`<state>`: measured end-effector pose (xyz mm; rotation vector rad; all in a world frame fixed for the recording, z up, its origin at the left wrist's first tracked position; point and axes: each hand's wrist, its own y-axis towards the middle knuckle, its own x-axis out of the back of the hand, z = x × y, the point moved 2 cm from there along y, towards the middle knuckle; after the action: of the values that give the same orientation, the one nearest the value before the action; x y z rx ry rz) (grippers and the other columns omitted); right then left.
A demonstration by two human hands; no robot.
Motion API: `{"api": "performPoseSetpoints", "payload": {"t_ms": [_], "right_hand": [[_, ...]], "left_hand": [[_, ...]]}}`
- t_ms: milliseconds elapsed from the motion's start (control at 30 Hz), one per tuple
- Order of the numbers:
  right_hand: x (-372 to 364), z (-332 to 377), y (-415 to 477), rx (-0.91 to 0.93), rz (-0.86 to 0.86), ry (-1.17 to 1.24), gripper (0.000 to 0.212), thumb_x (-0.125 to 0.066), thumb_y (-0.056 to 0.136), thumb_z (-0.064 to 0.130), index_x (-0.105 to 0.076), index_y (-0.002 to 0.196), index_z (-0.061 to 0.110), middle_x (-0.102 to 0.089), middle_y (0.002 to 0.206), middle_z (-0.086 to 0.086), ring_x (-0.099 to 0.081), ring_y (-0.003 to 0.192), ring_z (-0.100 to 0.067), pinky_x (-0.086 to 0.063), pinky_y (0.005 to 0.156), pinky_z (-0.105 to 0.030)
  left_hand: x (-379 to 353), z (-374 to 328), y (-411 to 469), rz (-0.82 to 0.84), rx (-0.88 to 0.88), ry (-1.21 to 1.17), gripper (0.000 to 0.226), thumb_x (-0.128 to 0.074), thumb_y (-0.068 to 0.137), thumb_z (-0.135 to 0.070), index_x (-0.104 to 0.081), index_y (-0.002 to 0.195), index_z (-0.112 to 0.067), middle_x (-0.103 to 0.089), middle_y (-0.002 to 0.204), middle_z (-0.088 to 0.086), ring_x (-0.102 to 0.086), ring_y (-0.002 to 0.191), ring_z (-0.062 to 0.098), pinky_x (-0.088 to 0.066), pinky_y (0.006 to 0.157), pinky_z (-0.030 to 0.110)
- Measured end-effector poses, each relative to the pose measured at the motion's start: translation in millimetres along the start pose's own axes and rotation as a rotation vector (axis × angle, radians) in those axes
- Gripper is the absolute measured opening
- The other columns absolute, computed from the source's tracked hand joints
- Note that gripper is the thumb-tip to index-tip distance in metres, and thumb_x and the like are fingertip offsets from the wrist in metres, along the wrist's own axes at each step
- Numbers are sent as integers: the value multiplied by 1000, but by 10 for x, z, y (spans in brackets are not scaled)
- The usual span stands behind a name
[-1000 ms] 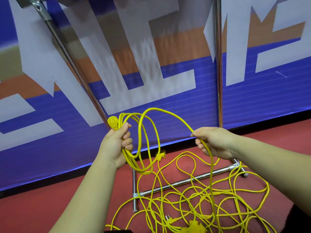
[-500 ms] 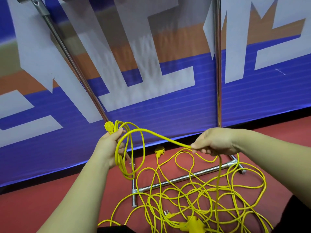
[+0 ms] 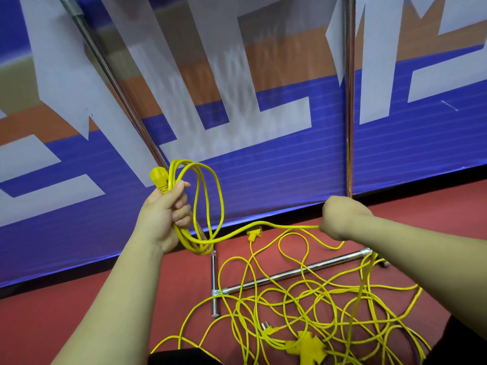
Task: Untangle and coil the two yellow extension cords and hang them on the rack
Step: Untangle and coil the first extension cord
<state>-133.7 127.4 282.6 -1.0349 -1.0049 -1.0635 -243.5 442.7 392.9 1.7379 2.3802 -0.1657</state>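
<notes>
Across the back stands a banner wall (image 3: 276, 180) in blue, white and orange, and below it runs a red floor (image 3: 52, 325). Against the banner stands the chrome rack (image 3: 349, 127): two upright poles, the left one slanting in this wide view, and a base bar lying on the floor with a short cross foot at its left end.

Over and around that base bar lies the loose tangle of yellow extension cords (image 3: 316, 306), many loops crossing one another on the floor. Higher up, to the left, hangs a coil (image 3: 208, 206) of several turns of one cord. The left hand (image 3: 163, 214) grips it, fingers curled tight round the gathered strands, with a yellow plug end (image 3: 159, 177) sticking up above the thumb.

From the coil's bottom one strand runs rightward to the right hand (image 3: 340, 217), whose fingers are closed in a fist round it; beyond the fist the strand drops to the tangle.

On the floor lie a yellow multi-outlet socket block (image 3: 307, 347) at the bottom edge, a yellow connector (image 3: 254, 233) near the banner's foot, and a pronged plug (image 3: 268, 329).
</notes>
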Motion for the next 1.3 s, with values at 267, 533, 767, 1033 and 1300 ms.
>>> {"api": "performPoseSetpoints", "payload": {"t_ms": [267, 533, 767, 1033, 1300], "right_hand": [[17, 84, 70, -202, -16, 576, 23, -64, 87, 24, -60, 71, 8, -50, 59, -4, -41, 50, -21, -33, 49, -26], [242, 231, -39, -275, 528, 1477, 33, -48, 101, 32, -70, 89, 11, -51, 60, 5, -45, 51, -7, -35, 48, -18], [316, 150, -112, -141, 637, 1520, 27, -64, 95, 36, -71, 87, 11, -53, 64, 4, -49, 51, -5, -39, 47, -17], [312, 73, -97, 102, 472, 916, 23, -77, 86, 27, -76, 77, 6, -60, 64, -3, -48, 55, -14, -38, 52, -25], [-30, 102, 44, 125, 39, 3, 31, -68, 90, 31, -63, 67, 10, -55, 63, -3, -53, 59, -25, -42, 55, -27]], "left_hand": [[-245, -45, -228, 239, 39, 13, 7, -59, 93, -19, -60, 92, -13, -33, 57, -5, -28, 37, 1, -27, 36, 15], [-241, 125, -292, 113, 114, 52, 14, -59, 93, -25, -60, 93, -11, -32, 56, -3, -26, 38, 3, -23, 35, 15], [-110, 168, -226, 57, 167, -55, 22, -53, 98, -31, -61, 95, -12, -34, 58, -3, -28, 37, 3, -24, 34, 15], [-88, 187, -167, 54, 146, -40, 19, -51, 100, -25, -61, 95, -10, -34, 58, -3, -27, 37, 2, -22, 34, 15], [-24, 100, -49, 177, 163, -310, 15, -59, 90, -30, -62, 92, -15, -33, 55, -8, -26, 35, 0, -23, 33, 13]]}}
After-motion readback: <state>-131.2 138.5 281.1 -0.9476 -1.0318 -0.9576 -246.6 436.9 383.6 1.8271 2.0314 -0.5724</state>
